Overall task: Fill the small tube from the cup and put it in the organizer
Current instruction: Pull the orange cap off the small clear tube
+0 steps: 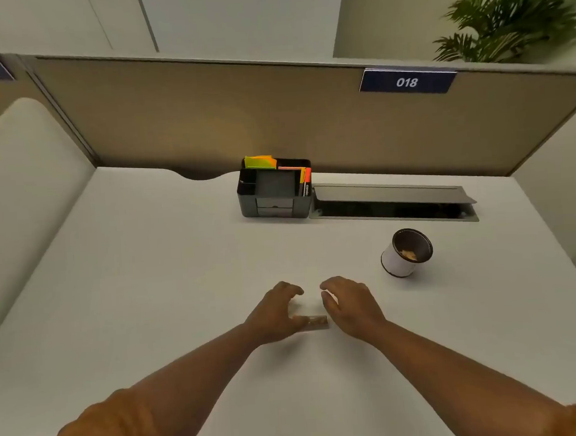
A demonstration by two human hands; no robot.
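Both hands over a small tube on the white table

Left hand (275,314) and right hand (347,307) curl open, fingers (292,290) gripping nothing; the blurry brownish cylindrical tube (315,322) lies beneath their thumbs, the round white cup (405,252) beyond the right fingers, the dark boxy organizer (275,193) farther ahead

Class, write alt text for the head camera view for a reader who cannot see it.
Two bare hands, the left hand and right hand, hover open over a small brownish tube lying on a white desk. A white cup with a dark inside stands to the right, a dark grey desk organizer behind.
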